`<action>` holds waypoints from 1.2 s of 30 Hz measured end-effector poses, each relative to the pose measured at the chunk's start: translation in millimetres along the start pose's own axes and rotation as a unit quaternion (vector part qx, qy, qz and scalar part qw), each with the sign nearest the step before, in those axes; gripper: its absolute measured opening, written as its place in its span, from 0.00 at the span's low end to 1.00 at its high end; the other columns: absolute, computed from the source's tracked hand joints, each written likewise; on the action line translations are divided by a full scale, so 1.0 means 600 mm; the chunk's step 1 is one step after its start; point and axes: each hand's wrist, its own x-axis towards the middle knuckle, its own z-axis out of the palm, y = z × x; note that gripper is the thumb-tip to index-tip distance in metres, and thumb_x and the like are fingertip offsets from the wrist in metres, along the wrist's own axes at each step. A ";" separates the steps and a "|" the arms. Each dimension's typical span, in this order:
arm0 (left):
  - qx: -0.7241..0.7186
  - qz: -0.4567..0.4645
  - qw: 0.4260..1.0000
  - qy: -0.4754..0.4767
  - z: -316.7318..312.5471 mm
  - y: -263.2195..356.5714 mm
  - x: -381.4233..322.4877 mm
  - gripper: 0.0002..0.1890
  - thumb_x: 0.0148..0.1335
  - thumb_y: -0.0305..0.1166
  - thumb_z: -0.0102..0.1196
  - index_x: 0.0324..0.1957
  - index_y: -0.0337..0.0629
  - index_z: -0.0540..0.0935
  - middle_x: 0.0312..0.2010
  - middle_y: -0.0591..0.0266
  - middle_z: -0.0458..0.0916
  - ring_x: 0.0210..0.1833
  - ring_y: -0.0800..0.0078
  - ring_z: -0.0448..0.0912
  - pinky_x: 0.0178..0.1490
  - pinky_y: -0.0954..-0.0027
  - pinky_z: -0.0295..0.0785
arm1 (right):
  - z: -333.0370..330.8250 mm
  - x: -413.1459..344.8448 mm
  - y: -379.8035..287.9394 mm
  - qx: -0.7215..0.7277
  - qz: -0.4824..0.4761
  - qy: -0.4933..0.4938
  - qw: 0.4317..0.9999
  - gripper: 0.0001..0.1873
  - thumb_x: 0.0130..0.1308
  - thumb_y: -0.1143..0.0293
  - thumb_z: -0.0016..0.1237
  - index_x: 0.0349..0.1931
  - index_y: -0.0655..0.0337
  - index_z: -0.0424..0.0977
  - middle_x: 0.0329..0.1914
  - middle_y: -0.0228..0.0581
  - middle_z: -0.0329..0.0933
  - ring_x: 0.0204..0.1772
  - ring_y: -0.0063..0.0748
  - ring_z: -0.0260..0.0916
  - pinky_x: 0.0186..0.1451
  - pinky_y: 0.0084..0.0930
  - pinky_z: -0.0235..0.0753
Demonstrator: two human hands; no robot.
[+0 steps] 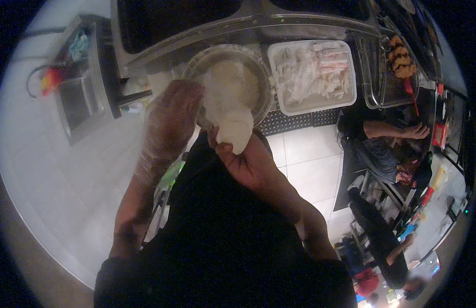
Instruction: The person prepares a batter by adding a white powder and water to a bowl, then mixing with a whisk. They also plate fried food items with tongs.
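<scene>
My right hand [247, 163] grips a smooth, rounded, off-white object [236, 129] at the near rim of a round bowl [267, 98]. What exactly this object is I cannot make out. Pale powder, apparently flour [232, 82], lies in the bowl, and a white haze blurs part of it. My left hand [170, 119] is at the bowl's left side, smeared by motion and seemingly in a clear plastic glove. Its fingers point towards the bowl; whether they hold anything is not visible.
Right of the bowl is a white plastic tray [282, 106] of flour-dusted pieces, some in pinkish strips. Farther right, golden fried pieces [401, 57] lie by a metal-rimmed tray [370, 104]. A co-worker's arm [392, 130] reaches in there. A steel sink unit [78, 104] stands left.
</scene>
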 end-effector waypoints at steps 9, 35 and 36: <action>0.067 0.021 0.997 -0.030 -0.011 0.034 -0.001 0.13 0.56 0.22 0.56 0.44 0.45 0.81 0.43 0.54 0.80 0.42 0.56 0.80 0.43 0.61 0.78 | -0.035 0.003 -0.011 -0.472 -0.179 -0.010 0.863 0.15 0.73 0.70 0.39 0.56 0.63 0.65 0.53 0.45 0.72 0.55 0.39 0.73 0.51 0.30 0.78; 0.063 0.065 0.994 0.062 -0.024 0.101 -0.058 0.11 0.51 0.18 0.61 0.39 0.38 0.81 0.39 0.54 0.80 0.47 0.55 0.79 0.44 0.62 0.77 | -0.040 0.003 0.029 -0.241 -0.216 -0.002 0.946 0.12 0.69 0.70 0.48 0.48 0.68 0.73 0.47 0.49 0.80 0.51 0.42 0.78 0.56 0.35 0.77; 0.074 0.078 0.991 0.081 -0.023 0.101 -0.054 0.11 0.52 0.19 0.61 0.39 0.38 0.81 0.39 0.54 0.80 0.46 0.55 0.79 0.44 0.63 0.77 | -0.027 -0.003 0.029 -0.104 -0.149 -0.003 0.983 0.12 0.71 0.69 0.46 0.49 0.67 0.73 0.49 0.49 0.79 0.52 0.41 0.78 0.57 0.35 0.76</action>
